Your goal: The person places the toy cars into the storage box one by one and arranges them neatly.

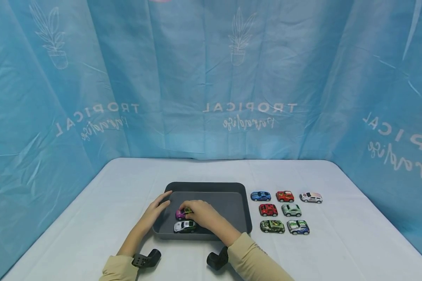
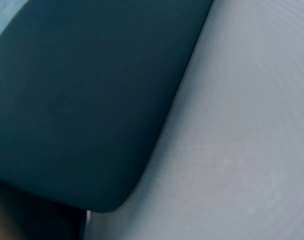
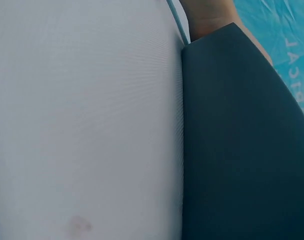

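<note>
A dark grey tray (image 1: 225,210) lies on the white table. Inside it, toward the front left, my right hand (image 1: 203,214) pinches a purple and yellow-green toy car (image 1: 180,214) between thumb and fingers. Just in front of that one sits a white and dark toy car (image 1: 184,226). My left hand (image 1: 150,214) rests at the tray's left rim with its fingers extended. In the right wrist view only part of the right hand (image 3: 208,17) shows, behind a large dark surface; the toy cars are hidden there. The left wrist view has another large dark surface and white cloth.
Right of the tray stand several toy cars in loose rows: blue (image 1: 260,196), red (image 1: 285,196), white (image 1: 311,197), red with black (image 1: 268,210), pale green (image 1: 291,210), camouflage (image 1: 272,226), and white-green-blue (image 1: 298,227). Blue curtains (image 1: 183,78) surround the table (image 1: 337,249).
</note>
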`<state>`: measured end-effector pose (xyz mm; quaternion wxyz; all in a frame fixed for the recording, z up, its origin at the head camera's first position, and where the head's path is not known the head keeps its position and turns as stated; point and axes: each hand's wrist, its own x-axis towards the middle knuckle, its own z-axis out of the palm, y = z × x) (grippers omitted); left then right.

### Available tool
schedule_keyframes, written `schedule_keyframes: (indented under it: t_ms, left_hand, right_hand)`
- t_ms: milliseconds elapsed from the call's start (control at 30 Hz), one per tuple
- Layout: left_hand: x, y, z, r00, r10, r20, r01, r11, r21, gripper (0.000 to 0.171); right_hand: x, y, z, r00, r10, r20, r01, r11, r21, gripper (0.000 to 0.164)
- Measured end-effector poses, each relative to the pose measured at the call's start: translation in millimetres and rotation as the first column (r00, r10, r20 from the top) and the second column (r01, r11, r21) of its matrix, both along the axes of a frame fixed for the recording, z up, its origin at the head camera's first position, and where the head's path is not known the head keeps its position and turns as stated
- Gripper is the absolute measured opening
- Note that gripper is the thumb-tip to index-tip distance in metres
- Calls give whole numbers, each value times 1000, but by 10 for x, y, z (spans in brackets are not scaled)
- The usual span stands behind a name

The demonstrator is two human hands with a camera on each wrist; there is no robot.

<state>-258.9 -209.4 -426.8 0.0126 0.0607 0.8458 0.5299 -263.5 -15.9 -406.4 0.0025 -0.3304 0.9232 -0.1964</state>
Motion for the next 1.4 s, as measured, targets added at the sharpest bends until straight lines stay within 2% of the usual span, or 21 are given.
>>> schedule_keyframes:
  t_ms: [267,533,867,1200,1400]
  left_hand:
    - [7,1,8,1000,-2,0,2,1000,1,50]
    - [7,0,6,1000,-4,3,4,1000,0,50]
    - [9,9,3,1000,14,5,-14,1000,-10,50]
    - [5,15,-11,999,29,14,-29,999,-23,50]
    - [2,14,-12,1000,29,1,-29,999,-25,51]
  right_hand:
    - [-7,-3,-13,999,17,-39,-15,999,46,29]
    - [28,31,29,973,57,-224,-18,985,172,32]
    - [112,93,152,962,52,-269,-14,990,142,34]
    - [140,264,150,963,3,-268,27,994,109,36]
    - [151,367,134,944,-10,-330,53,991,120,40]
